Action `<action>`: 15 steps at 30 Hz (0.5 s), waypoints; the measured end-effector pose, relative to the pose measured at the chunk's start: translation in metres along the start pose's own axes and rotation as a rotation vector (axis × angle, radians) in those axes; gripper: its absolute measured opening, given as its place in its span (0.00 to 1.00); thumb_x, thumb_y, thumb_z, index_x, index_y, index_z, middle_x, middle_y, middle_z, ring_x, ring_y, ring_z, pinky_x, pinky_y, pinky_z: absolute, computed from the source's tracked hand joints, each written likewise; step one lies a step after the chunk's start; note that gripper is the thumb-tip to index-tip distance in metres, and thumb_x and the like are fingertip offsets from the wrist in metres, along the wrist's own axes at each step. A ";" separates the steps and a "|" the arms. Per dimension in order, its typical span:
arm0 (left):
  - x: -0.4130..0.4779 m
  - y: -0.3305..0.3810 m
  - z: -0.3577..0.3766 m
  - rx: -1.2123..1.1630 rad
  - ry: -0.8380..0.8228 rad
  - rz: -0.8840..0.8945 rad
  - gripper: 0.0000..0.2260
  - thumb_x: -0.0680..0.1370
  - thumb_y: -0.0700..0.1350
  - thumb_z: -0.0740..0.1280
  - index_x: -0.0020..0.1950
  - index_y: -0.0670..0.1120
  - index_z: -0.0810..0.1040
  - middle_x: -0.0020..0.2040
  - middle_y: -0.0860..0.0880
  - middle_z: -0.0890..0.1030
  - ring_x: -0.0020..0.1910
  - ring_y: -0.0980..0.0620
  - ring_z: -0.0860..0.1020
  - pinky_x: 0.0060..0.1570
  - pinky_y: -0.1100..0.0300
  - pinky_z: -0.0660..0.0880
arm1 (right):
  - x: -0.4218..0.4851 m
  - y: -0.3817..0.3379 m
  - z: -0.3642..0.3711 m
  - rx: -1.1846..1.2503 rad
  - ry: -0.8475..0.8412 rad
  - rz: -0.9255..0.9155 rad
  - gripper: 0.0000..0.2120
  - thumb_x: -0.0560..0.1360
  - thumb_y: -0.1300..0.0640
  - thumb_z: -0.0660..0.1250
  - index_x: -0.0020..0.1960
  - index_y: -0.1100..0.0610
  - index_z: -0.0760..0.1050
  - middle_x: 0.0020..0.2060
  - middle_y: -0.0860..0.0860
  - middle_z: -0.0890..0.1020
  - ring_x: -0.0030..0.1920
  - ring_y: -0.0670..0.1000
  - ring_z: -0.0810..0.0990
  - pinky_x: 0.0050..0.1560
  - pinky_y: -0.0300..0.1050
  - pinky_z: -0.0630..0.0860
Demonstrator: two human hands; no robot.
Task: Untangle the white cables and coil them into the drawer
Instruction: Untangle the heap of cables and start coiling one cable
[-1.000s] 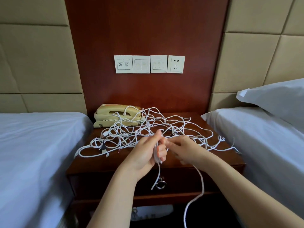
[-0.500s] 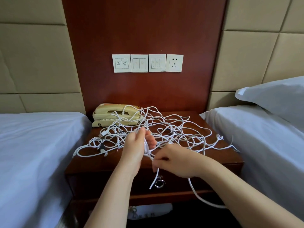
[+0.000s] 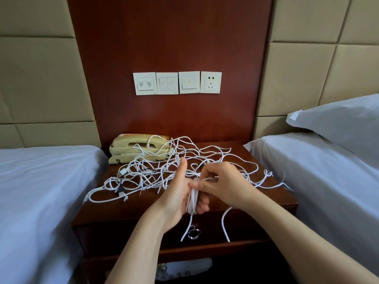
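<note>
Early yet: left hand [image 3: 178,199] grip curled round coil [image 3: 192,201], right hand [image 3: 222,186] pinching strand [image 3: 207,178] above; white cables [image 3: 155,171] beyond grip mostly tangled on bench [image 3: 123,210]; drawer [image 3: 242,230] seemingly shut.

Two bare hands meet at six o'clock: left hand [image 3: 176,197] and right hand [image 3: 223,187]. One nightstand [image 3: 127,210], with one drawer [image 3: 143,236] and one ring pull [image 3: 193,233]. One beige telephone [image 3: 131,148] at eleven o'clock. Four wall plates at twelve o'clock: three switch plates [image 3: 166,83], one socket [image 3: 211,82]. Two beds, the nine o'clock bed [image 3: 41,181] and the three o'clock bed [image 3: 328,171]; one pillow [image 3: 338,124] at two o'clock. One coil [image 3: 192,201]; the tangled white cables [image 3: 205,154] cannot be counted.
</note>
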State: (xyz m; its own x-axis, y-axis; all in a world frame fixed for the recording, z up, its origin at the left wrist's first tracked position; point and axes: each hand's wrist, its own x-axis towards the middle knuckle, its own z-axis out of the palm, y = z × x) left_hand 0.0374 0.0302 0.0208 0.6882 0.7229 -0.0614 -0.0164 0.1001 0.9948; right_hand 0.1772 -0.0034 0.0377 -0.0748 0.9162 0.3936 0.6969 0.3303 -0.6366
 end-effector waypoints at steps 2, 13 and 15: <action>-0.001 0.001 0.000 0.014 -0.019 0.000 0.35 0.76 0.67 0.41 0.46 0.40 0.76 0.28 0.48 0.71 0.25 0.54 0.71 0.27 0.65 0.68 | 0.001 0.002 -0.002 0.065 -0.011 0.030 0.14 0.71 0.51 0.72 0.32 0.55 0.72 0.27 0.49 0.73 0.28 0.43 0.67 0.31 0.37 0.63; -0.010 0.008 0.003 -0.067 -0.064 0.062 0.17 0.81 0.46 0.55 0.33 0.45 0.66 0.23 0.55 0.58 0.20 0.59 0.56 0.22 0.67 0.57 | 0.003 0.025 0.006 0.617 0.005 0.221 0.13 0.79 0.55 0.61 0.37 0.58 0.66 0.21 0.44 0.63 0.22 0.43 0.56 0.22 0.35 0.54; -0.010 0.007 0.001 -0.125 -0.045 0.073 0.17 0.81 0.45 0.55 0.32 0.45 0.66 0.23 0.55 0.58 0.20 0.59 0.56 0.22 0.67 0.58 | 0.003 0.031 0.014 0.616 0.042 0.255 0.15 0.79 0.52 0.60 0.35 0.57 0.66 0.22 0.45 0.62 0.23 0.44 0.56 0.22 0.36 0.54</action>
State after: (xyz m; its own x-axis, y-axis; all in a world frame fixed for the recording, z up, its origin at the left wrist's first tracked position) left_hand 0.0311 0.0232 0.0283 0.7134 0.7005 0.0172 -0.1556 0.1345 0.9786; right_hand 0.1889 0.0125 0.0098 0.0749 0.9772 0.1986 0.1530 0.1856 -0.9706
